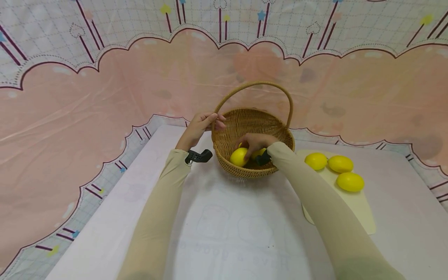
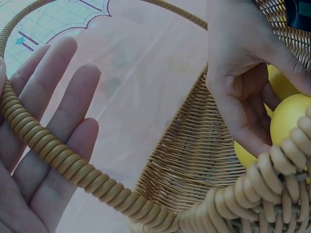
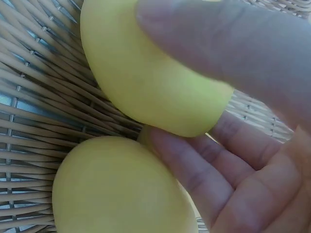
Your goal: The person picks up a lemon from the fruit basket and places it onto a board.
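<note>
The right hand [image 1: 255,140] was holding one smooth yellow lemon-shaped fruit [image 3: 160,82] between its thumb and fingers, inside a round brown wicker basket [image 1: 245,120] with a tall arched handle [image 1: 259,83]; a second yellow fruit [image 3: 116,189] lay just beside these fingers. The left hand [image 1: 201,125] was mostly unfolded at the handle, its fingers loosely extended behind it, so its hold there seemed only light. Three more yellow fruits [image 1: 350,182] lay on a flat cream-coloured board with rounded corners [image 1: 360,214], to the right of the basket. In my judgement, the held fruit could slip, because its surface looked smooth and rounded, and it could then knock against the neighbouring one. The basket could also tip or turn if the right forearm pushed on its rim, since the left fingers were not firmly wrapped around the handle. I could read no brand, and the fruits showed no label. The white table cover [image 1: 196,241] carried faint inverted letters [image 1: 234,254], perhaps "Have a good", but I could not be certain.
</note>
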Demonstrator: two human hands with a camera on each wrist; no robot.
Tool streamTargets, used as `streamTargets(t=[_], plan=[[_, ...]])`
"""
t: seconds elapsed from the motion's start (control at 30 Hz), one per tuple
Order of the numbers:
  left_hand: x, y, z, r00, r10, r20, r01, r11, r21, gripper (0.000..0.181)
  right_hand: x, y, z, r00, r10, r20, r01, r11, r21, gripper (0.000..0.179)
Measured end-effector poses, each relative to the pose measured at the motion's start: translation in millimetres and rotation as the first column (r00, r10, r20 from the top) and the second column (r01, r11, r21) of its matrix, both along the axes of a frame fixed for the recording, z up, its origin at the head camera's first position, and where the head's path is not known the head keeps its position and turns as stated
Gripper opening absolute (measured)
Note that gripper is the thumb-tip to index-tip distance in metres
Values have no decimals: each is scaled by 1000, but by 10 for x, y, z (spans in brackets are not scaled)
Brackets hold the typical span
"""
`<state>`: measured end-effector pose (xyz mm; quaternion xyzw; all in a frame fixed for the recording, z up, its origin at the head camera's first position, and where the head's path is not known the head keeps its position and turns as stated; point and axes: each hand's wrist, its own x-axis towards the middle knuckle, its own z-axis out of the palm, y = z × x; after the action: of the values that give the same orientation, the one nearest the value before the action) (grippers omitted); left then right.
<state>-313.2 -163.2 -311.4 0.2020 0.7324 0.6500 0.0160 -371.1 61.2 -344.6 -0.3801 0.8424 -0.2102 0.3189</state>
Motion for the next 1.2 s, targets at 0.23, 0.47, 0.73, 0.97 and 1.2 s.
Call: streamTargets(t=[0.23, 0.47, 0.73, 0.97, 1.2], plan=[[-18, -8, -10, 1000, 7, 5, -7, 1000, -15, 34, -1, 5, -6, 1000, -2, -16, 2, 1000, -8, 48], [-10, -4, -3, 1000, 3, 9, -3, 1000, -12, 33, 0, 5, -4, 1000, -22, -15, 22, 1000, -8, 49], [1, 4, 3, 1000, -1, -1, 1, 1000, -4, 35, -15, 8, -8, 999, -19, 34, 19, 1000, 5, 41], [-13, -1, -10, 1000, -8, -9, 8, 1000, 6, 32, -10, 5, 12, 998, 1, 63, 0, 1000, -24, 46], [-11, -7, -12, 1000, -6, -9, 6, 1000, -1, 31, 2, -1, 27, 1000, 7, 19, -8, 1000, 22, 50]])
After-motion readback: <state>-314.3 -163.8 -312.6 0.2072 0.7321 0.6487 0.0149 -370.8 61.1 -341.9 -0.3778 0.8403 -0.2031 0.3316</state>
